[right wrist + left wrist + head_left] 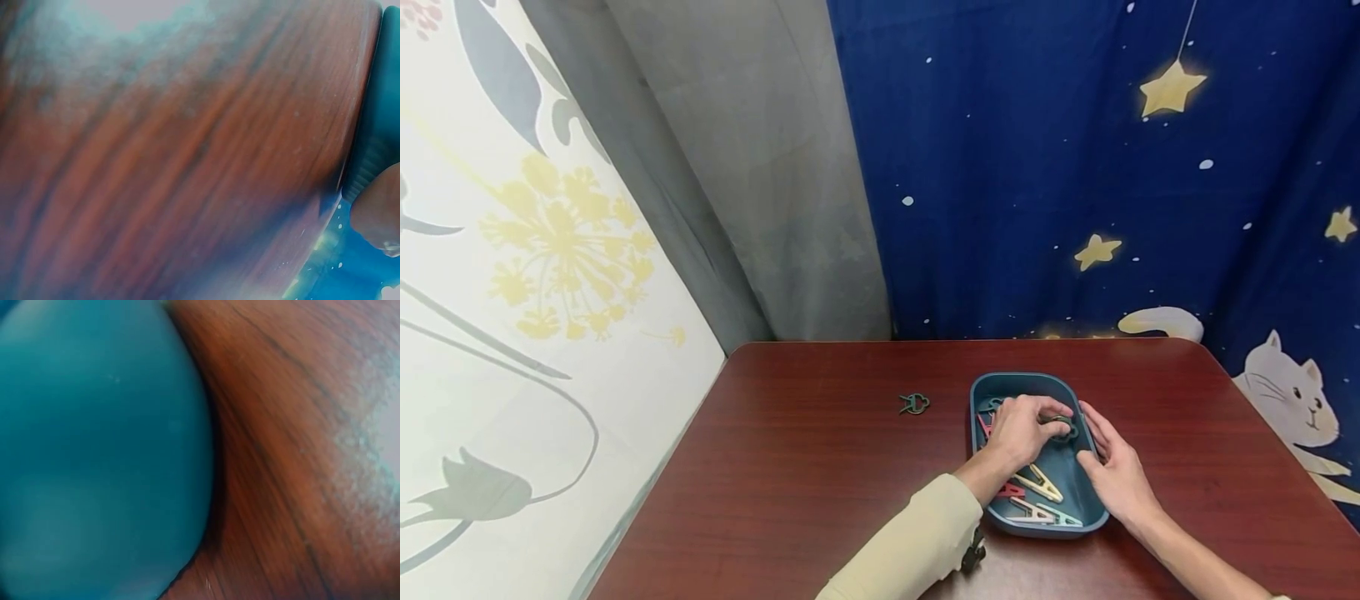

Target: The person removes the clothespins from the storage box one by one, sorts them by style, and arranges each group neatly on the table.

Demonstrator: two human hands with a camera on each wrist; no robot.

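Cream cloth sleeve [917,529] at six o'clock leads to the left hand [1018,429], fingertips pinching a green clip [1063,435] toward one o'clock inside the smooth, round-cornered tray [1075,479], whose three o'clock rim the loosely spread right hand [1116,471] touches, ribbing [370,167] showing only in the right wrist view, on a glossy wood-grain table [820,467] before a starry curtain [1037,167].

Tray [1060,533]: on table [820,467], beneath left hand [1018,429], left of right hand [1117,475].
Pegs [1051,492]: in tray, near side of left hand.
Clip [915,404]: on table, left of left hand.
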